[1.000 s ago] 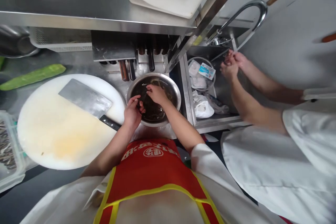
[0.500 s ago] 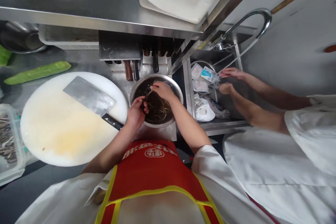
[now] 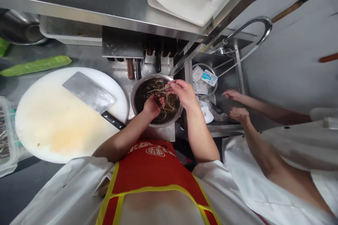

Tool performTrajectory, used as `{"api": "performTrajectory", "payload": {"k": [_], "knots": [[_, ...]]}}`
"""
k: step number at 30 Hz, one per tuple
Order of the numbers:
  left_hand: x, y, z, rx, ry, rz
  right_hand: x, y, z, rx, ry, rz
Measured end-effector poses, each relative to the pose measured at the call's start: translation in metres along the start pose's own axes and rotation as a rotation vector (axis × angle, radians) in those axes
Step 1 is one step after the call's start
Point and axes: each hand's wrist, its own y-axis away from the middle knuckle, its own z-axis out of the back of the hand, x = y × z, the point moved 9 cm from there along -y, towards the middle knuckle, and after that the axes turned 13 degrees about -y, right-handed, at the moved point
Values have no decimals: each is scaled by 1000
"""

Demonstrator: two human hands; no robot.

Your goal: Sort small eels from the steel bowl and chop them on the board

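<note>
Fingers: right hand point(image 3: 184, 93) pinches a pale strand point(image 3: 169, 87); left hand point(image 3: 153, 105) clenched on strands.
Bowl point(image 3: 137, 89): just right of the cutting board point(image 3: 52, 126), holding dark water.
Advice: probably lift strands slowly over the bowl, letting them drip.

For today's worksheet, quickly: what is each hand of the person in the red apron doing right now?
Left hand: in the metal bowl, closed on dark strands.
Right hand: over the bowl's rim, pinching a thin strand.
</note>
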Motion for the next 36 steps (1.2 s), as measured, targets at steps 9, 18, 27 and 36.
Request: {"api": "performTrajectory", "payload": {"k": [9,18,27,36], "knots": [[10,-22,9,-94,10,-18,-5,82,28,-60,-9,24],[7,-15,4,-113,6,-37,-10,130,33,32,111,-33],[-48,32,6,-49,-268,-403,-46,112,25,145,306,-138],[-66,76,33,-100,-524,-552,-78,-6,-15,172,842,31]]}}
